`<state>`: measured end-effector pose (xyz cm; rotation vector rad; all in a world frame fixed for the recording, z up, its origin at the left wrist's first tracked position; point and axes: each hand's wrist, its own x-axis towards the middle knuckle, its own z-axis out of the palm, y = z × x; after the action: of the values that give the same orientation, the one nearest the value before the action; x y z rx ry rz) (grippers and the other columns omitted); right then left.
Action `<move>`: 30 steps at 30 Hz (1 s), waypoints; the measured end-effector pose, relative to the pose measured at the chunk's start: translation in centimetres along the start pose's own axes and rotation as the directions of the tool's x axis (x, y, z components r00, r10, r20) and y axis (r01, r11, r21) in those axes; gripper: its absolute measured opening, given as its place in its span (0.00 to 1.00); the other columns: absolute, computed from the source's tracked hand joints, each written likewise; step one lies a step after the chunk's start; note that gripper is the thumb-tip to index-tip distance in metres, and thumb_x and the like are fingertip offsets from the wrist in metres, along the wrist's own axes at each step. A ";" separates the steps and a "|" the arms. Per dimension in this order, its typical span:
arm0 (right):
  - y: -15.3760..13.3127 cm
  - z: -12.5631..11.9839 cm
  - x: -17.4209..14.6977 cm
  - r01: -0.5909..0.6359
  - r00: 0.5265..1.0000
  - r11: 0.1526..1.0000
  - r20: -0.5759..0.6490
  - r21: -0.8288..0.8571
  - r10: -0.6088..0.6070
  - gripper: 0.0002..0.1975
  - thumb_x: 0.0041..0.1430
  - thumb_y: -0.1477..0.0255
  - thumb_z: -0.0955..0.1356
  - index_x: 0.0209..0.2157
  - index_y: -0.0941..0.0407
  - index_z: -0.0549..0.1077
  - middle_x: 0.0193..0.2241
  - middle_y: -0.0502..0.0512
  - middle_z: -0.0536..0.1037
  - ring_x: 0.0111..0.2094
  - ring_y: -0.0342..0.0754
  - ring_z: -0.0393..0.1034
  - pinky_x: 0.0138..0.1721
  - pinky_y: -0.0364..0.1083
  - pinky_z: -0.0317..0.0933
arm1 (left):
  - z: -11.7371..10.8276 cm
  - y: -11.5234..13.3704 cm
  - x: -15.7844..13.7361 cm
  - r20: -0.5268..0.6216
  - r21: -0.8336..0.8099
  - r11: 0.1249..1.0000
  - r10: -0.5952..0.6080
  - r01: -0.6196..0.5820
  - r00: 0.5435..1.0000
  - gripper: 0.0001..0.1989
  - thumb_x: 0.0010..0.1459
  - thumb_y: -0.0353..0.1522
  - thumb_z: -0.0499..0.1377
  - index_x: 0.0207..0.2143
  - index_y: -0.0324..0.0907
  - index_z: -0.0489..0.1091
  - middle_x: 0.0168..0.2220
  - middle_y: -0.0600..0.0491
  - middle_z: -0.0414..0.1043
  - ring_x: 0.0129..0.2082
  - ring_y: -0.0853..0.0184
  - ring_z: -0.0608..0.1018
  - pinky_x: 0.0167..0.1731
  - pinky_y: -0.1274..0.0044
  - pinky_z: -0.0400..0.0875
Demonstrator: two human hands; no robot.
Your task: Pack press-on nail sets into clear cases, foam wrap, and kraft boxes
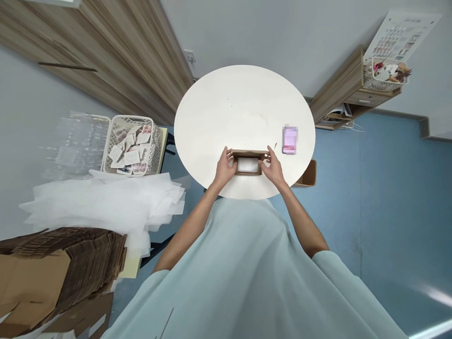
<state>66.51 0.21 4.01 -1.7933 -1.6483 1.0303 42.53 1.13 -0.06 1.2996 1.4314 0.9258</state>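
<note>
Cardboard box [249,173] at table's [243,108] six o'clock, white packet [247,165] inside. Left hand [225,168] at its nine, right hand [273,169] at its three; both half-curled, gripping its ends. Pixelated pink item [290,140] at two, near right hand. Filled basket [154,153] at nine, off-table.

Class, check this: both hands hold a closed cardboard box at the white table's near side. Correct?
Not quite: the cardboard box is open, not closed; the head view shows a white item inside. The left hand and right hand do hold it at the white table's near side.
</note>
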 end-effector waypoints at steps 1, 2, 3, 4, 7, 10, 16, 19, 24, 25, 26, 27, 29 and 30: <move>0.3 0.2 -0.7 0.016 1.000 1.000 0.000 -0.010 -0.016 0.41 0.70 0.63 0.65 0.78 0.56 0.49 0.70 0.68 0.69 0.62 0.57 0.72 0.64 0.57 0.68 | 0.2 -0.1 -0.9 0.001 0.023 1.000 0.014 -0.014 1.000 0.47 0.63 0.28 0.61 0.79 0.44 0.43 0.74 0.37 0.60 0.71 0.54 0.70 0.70 0.61 0.68; 0.7 0.5 -1.4 0.036 0.999 0.999 0.004 -0.026 -0.036 0.40 0.69 0.65 0.65 0.78 0.57 0.50 0.70 0.68 0.68 0.63 0.57 0.71 0.65 0.57 0.67 | 0.3 -0.2 -1.7 0.005 0.051 0.998 0.027 -0.027 1.000 0.47 0.64 0.28 0.61 0.79 0.44 0.42 0.74 0.38 0.59 0.71 0.54 0.69 0.70 0.61 0.67; 1.1 0.8 -2.0 0.056 0.998 0.997 0.015 -0.044 -0.055 0.40 0.69 0.66 0.65 0.78 0.56 0.50 0.70 0.68 0.67 0.64 0.58 0.70 0.65 0.57 0.67 | 0.4 -0.4 -2.5 0.013 0.083 0.996 0.037 -0.038 0.999 0.47 0.64 0.28 0.61 0.80 0.45 0.42 0.75 0.38 0.58 0.72 0.53 0.69 0.70 0.61 0.66; 1.4 1.2 -2.6 0.076 0.997 0.995 0.032 -0.063 -0.074 0.40 0.68 0.67 0.65 0.77 0.56 0.50 0.70 0.68 0.67 0.66 0.58 0.68 0.65 0.57 0.67 | 0.5 -0.6 -3.2 0.027 0.115 0.992 0.043 -0.046 0.999 0.48 0.64 0.28 0.61 0.80 0.45 0.41 0.75 0.37 0.58 0.72 0.53 0.69 0.70 0.60 0.66; 2.5 2.1 -4.1 0.125 0.990 0.987 0.085 -0.106 -0.116 0.40 0.67 0.71 0.64 0.78 0.55 0.49 0.72 0.66 0.63 0.72 0.58 0.60 0.68 0.59 0.64 | 0.6 -1.6 -4.8 0.082 0.211 0.976 0.040 -0.057 0.996 0.48 0.65 0.30 0.61 0.80 0.44 0.39 0.75 0.36 0.57 0.73 0.50 0.67 0.70 0.57 0.66; 3.8 2.7 -5.1 0.143 0.987 0.979 0.088 -0.147 -0.131 0.41 0.67 0.71 0.65 0.78 0.55 0.48 0.75 0.66 0.58 0.76 0.59 0.52 0.74 0.62 0.55 | 0.4 -2.5 -6.0 0.102 0.304 0.949 0.053 -0.082 0.993 0.46 0.67 0.34 0.61 0.79 0.44 0.41 0.76 0.36 0.55 0.75 0.47 0.63 0.71 0.55 0.64; 5.3 2.6 -6.9 0.131 0.991 0.974 0.059 -0.186 -0.122 0.39 0.72 0.66 0.64 0.78 0.58 0.48 0.76 0.67 0.59 0.76 0.61 0.54 0.75 0.64 0.54 | -0.3 -3.2 -7.7 0.054 0.409 0.904 0.109 -0.122 0.993 0.37 0.72 0.38 0.58 0.78 0.46 0.49 0.76 0.43 0.58 0.76 0.50 0.63 0.73 0.57 0.63; 4.9 2.4 -7.7 0.083 0.995 0.977 0.073 -0.198 -0.070 0.36 0.74 0.65 0.62 0.78 0.56 0.51 0.73 0.66 0.66 0.72 0.62 0.63 0.70 0.63 0.62 | -0.2 -3.2 -8.1 0.036 0.420 0.902 0.088 -0.095 0.995 0.31 0.72 0.36 0.56 0.75 0.46 0.57 0.74 0.44 0.64 0.73 0.52 0.69 0.71 0.59 0.66; 3.5 2.1 -8.2 -0.037 0.990 0.965 0.122 -0.259 0.070 0.29 0.74 0.67 0.62 0.74 0.52 0.61 0.59 0.63 0.81 0.53 0.64 0.79 0.54 0.59 0.71 | 0.2 -2.7 -8.7 0.033 0.395 0.918 0.035 -0.045 0.999 0.27 0.71 0.33 0.56 0.71 0.45 0.67 0.68 0.47 0.73 0.66 0.53 0.76 0.66 0.61 0.72; 3.3 2.1 -8.2 -0.052 0.987 0.963 0.132 -0.265 0.089 0.28 0.74 0.68 0.62 0.72 0.51 0.64 0.55 0.62 0.83 0.49 0.64 0.80 0.51 0.58 0.72 | 0.3 -2.6 -8.8 0.035 0.387 0.922 0.016 -0.028 0.999 0.26 0.71 0.33 0.56 0.70 0.46 0.68 0.66 0.47 0.75 0.65 0.53 0.78 0.64 0.62 0.73; 3.2 2.0 -8.2 -0.062 0.984 0.961 0.143 -0.268 0.103 0.26 0.73 0.69 0.62 0.70 0.50 0.66 0.53 0.60 0.84 0.46 0.63 0.81 0.49 0.56 0.71 | 0.3 -2.5 -8.9 0.040 0.378 0.926 -0.009 -0.007 0.999 0.26 0.71 0.33 0.56 0.69 0.46 0.69 0.64 0.47 0.77 0.62 0.52 0.79 0.62 0.63 0.74; 3.1 2.0 -8.2 -0.070 0.982 0.960 0.153 -0.270 0.114 0.25 0.73 0.69 0.62 0.68 0.50 0.68 0.50 0.59 0.85 0.44 0.62 0.80 0.46 0.55 0.71 | 0.4 -2.4 -9.0 0.047 0.369 0.929 -0.038 0.018 0.998 0.26 0.70 0.33 0.56 0.69 0.46 0.70 0.61 0.47 0.80 0.60 0.52 0.81 0.59 0.63 0.75; 3.1 2.0 -8.1 -0.084 0.975 0.959 0.175 -0.272 0.136 0.22 0.72 0.70 0.61 0.63 0.50 0.71 0.46 0.58 0.85 0.40 0.61 0.79 0.43 0.52 0.68 | 0.5 -2.3 -9.2 0.063 0.352 0.933 -0.099 0.071 0.993 0.25 0.69 0.34 0.57 0.67 0.47 0.72 0.54 0.47 0.83 0.55 0.51 0.83 0.55 0.65 0.76; 3.2 2.1 -8.1 -0.092 0.972 0.958 0.186 -0.273 0.147 0.21 0.72 0.71 0.61 0.61 0.50 0.72 0.44 0.58 0.85 0.39 0.60 0.78 0.41 0.51 0.67 | 0.6 -2.2 -9.2 0.068 0.344 0.934 -0.127 0.096 0.990 0.24 0.69 0.34 0.57 0.66 0.47 0.73 0.51 0.48 0.84 0.52 0.51 0.84 0.54 0.66 0.76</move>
<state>66.93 -8.45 1.90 -2.0377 -1.8949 1.1255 42.27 -8.32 -0.85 1.4732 1.6255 0.5509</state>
